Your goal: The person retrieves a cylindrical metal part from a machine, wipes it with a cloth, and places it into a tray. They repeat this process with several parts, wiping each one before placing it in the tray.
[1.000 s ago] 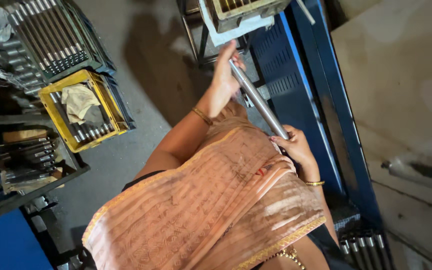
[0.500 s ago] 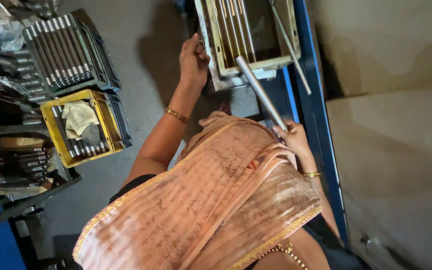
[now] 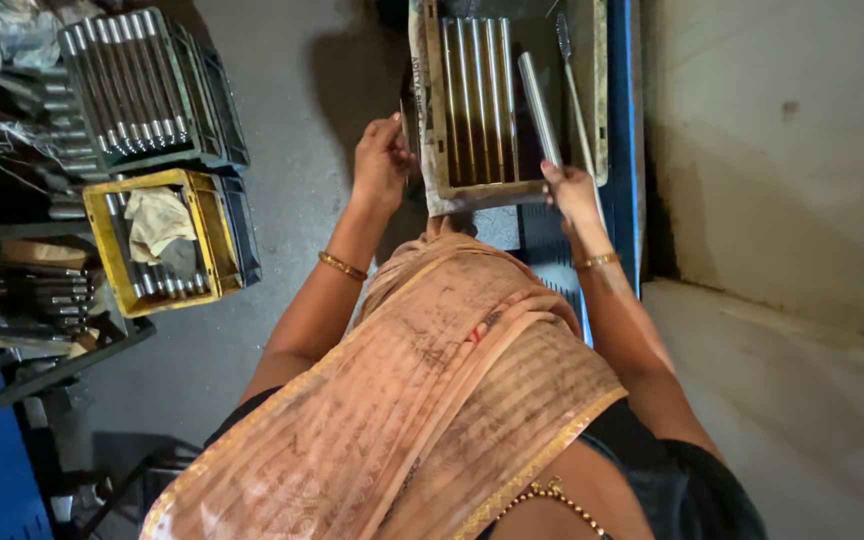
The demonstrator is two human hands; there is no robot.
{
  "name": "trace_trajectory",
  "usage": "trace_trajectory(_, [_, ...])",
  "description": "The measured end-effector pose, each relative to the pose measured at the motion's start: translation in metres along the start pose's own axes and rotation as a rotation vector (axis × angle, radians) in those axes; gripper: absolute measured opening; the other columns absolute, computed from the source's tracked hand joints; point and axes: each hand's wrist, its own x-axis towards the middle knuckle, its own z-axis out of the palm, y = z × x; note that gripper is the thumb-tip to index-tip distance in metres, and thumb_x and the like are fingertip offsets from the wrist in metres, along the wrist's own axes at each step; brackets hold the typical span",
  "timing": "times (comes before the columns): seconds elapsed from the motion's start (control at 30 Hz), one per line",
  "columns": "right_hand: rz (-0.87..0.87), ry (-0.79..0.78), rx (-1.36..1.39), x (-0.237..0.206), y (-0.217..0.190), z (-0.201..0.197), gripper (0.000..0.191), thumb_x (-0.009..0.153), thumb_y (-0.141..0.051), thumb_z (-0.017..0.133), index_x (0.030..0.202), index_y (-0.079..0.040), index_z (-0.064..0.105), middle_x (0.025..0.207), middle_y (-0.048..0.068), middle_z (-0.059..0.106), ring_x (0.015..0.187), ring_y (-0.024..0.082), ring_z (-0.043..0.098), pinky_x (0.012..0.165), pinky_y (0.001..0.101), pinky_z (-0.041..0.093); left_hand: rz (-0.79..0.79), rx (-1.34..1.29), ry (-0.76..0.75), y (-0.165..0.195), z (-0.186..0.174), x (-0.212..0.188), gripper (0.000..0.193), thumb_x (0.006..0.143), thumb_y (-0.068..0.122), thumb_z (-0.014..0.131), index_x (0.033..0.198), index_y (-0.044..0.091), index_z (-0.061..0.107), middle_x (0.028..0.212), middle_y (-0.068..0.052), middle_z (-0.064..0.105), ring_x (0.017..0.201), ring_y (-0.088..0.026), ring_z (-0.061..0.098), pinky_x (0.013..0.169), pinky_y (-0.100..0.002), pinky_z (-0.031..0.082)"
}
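Observation:
My right hand (image 3: 569,192) grips the near end of a long shiny metal rod (image 3: 538,108), which points away from me over a paper-lined tray (image 3: 430,150). Several similar rods (image 3: 477,100) lie side by side in that tray. My left hand (image 3: 382,160) rests on the tray's left edge near its front corner. A thinner rod (image 3: 574,100) lies along the tray's right side. A peach draped cloth (image 3: 432,400) covers my front below the hands.
The tray sits on a blue metal stand (image 3: 622,150). At left, a dark crate (image 3: 142,90) is full of rods, and a yellow crate (image 3: 167,240) holds rods and a rag. Dark shelving (image 3: 22,300) with more metal parts fills the left edge. A pale wall (image 3: 782,150) stands at right.
My right hand has swung the rod from a slant across my front to lie lengthwise over the tray. My left hand left the rod and went to the tray's edge.

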Motion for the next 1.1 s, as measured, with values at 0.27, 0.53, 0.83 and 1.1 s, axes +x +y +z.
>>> trace_trajectory(0.27, [0.005, 0.029, 0.037, 0.076, -0.052, 0.022, 0.037, 0.095, -0.037, 0.076, 0.091, -0.002, 0.065, 0.064, 0.0, 0.06, 0.048, 0.01, 0.052, 0.042, 0.0266, 0.04, -0.003, 0.026, 0.08, -0.01, -0.006, 0.02, 0.027, 0.095, 0.021, 0.074, 0.085, 0.017, 0.049, 0.066, 0.002, 0.05, 0.054, -0.011, 0.048, 0.054, -0.028, 0.046])
trace_trajectory(0.53, [-0.057, 0.184, -0.354, 0.106, -0.064, 0.033, 0.052, 0.089, -0.04, 0.079, 0.117, 0.001, 0.062, 0.073, 0.015, 0.069, 0.057, 0.024, 0.065, 0.051, 0.038, 0.051, 0.025, 0.138, 0.104, -0.011, 0.005, 0.028, 0.025, 0.095, 0.023, 0.074, 0.088, 0.015, 0.052, 0.068, 0.002, 0.05, 0.059, -0.011, 0.049, 0.059, -0.029, 0.05])
trace_trajectory(0.83, [-0.121, 0.023, -0.78, 0.12, -0.052, 0.039, 0.06, 0.084, -0.014, 0.076, 0.132, 0.007, 0.047, 0.115, 0.035, 0.065, 0.111, 0.051, 0.062, 0.095, 0.0514, 0.051, 0.06, 0.323, 0.052, -0.022, 0.023, 0.042, 0.023, 0.095, 0.021, 0.073, 0.089, 0.011, 0.053, 0.071, 0.001, 0.056, 0.06, -0.009, 0.053, 0.058, -0.026, 0.05])
trace_trajectory(1.1, [-0.064, -0.041, -0.883, 0.117, -0.056, 0.046, 0.055, 0.084, 0.009, 0.056, 0.136, 0.011, 0.039, 0.124, 0.044, 0.056, 0.12, 0.055, 0.056, 0.103, 0.0507, 0.048, 0.025, 0.363, 0.019, -0.027, 0.029, 0.035, 0.021, 0.095, 0.022, 0.072, 0.09, 0.013, 0.054, 0.071, 0.001, 0.058, 0.06, -0.008, 0.056, 0.059, -0.025, 0.052])
